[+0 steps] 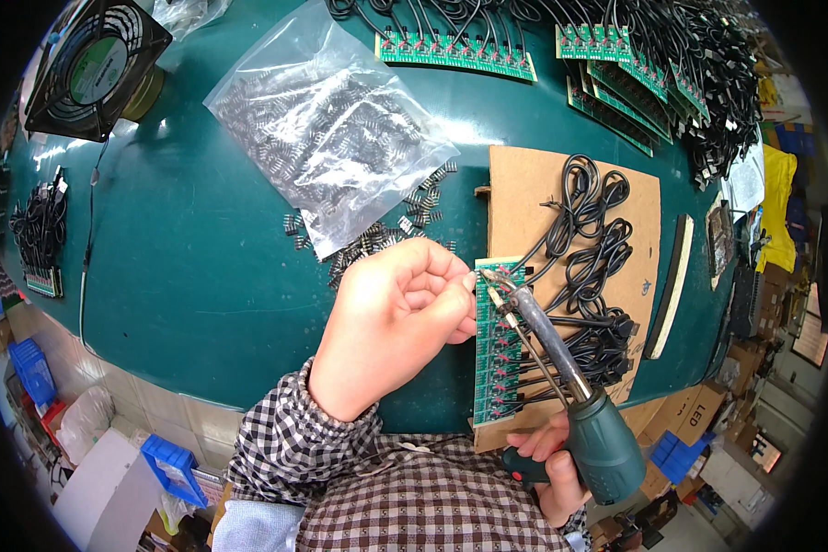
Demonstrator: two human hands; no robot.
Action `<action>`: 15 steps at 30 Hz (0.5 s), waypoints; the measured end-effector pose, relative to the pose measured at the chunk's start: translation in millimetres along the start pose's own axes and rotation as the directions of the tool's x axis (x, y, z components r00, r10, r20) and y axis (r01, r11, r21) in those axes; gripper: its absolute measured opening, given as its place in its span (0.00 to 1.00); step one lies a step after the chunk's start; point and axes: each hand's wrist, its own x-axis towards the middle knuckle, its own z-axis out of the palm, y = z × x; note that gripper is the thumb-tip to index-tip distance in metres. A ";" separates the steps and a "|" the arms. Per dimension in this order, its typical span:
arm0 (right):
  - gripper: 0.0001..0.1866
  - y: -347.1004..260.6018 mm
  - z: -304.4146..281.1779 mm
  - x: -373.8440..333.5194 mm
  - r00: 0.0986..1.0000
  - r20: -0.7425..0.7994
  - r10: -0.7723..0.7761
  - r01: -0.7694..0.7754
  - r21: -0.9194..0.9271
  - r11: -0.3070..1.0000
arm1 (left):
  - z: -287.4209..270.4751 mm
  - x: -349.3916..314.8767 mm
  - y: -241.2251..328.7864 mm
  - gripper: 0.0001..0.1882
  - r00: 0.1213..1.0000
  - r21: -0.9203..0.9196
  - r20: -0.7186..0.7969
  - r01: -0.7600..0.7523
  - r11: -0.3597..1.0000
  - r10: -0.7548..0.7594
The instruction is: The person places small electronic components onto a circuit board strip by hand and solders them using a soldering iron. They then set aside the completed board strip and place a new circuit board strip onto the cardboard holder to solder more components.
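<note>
My right hand [561,469] is closed round the handle of a dark green soldering gun [605,451]. Its long metal barrel reaches up and left, with a thin feed tube alongside, and the tip meets the upper end of a green circuit board strip [497,368]. Beside that end, my left hand [377,317] is pinched, thumb against index finger, close to the board's left edge. Whatever sits between those fingertips is too small or hidden to make out. Coiled black cables [584,207] run from the strip's right side. The strip rests on a brown backing board [524,198].
A clear bag [313,129] of small black pinned parts lies upper left of my hands, with loose parts [373,241] spilled below it. Far left stands a fan [97,69]. More cabled circuit boards [455,55] lie at the back. A dark, pale-edged bar [672,285] is at right.
</note>
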 end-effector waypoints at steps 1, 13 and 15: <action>0.27 -0.2 0.2 -0.2 1.000 -0.004 -0.001 0.001 -0.002 1.000 | -0.1 0.0 -0.3 0.03 1.000 0.000 0.000 0.001 1.000 -0.001; 0.26 -10.0 6.8 -1.7 0.999 0.011 0.041 -0.040 -0.030 0.999 | 0.3 -0.1 -0.4 0.04 1.000 0.012 -0.007 0.003 1.000 -0.003; 0.26 -9.4 6.1 -2.5 0.999 0.017 0.039 -0.038 -0.031 0.999 | -0.1 -0.4 -1.2 0.04 1.000 0.015 -0.006 -0.006 1.000 0.006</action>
